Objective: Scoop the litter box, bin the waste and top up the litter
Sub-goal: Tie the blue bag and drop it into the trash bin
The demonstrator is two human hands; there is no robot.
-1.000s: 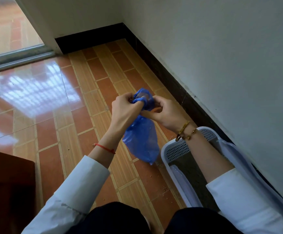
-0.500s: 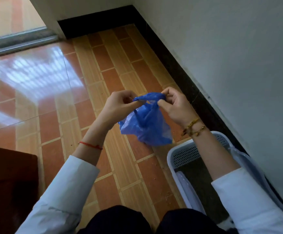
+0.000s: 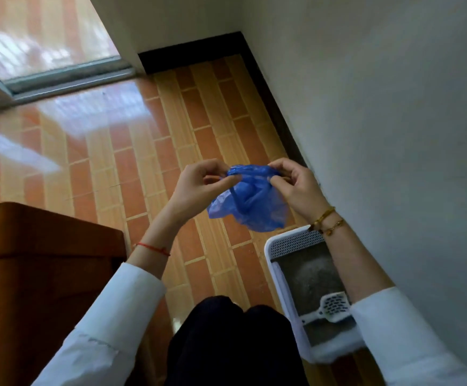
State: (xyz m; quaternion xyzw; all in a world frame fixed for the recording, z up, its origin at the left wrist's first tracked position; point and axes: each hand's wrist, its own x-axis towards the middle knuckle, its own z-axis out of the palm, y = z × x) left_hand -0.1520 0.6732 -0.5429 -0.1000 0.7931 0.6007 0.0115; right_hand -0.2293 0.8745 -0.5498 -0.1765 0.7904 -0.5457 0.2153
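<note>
Working open the thin crumpled blue plastic bag (image 3: 250,200), held in the air just beyond the white plastic litter box (image 3: 282,277) by the wall; probably readying it for the waste. Left hand (image 3: 199,182) and right hand (image 3: 296,185) both pinching the bag's top edge, grip closed on plastic. Next: spreading the mouth, then reaching for the white slotted scoop (image 3: 329,306) lying inside the litter box.

Scoop (image 3: 331,306) in litter box (image 3: 281,271), beside wall (image 3: 393,135)
</note>
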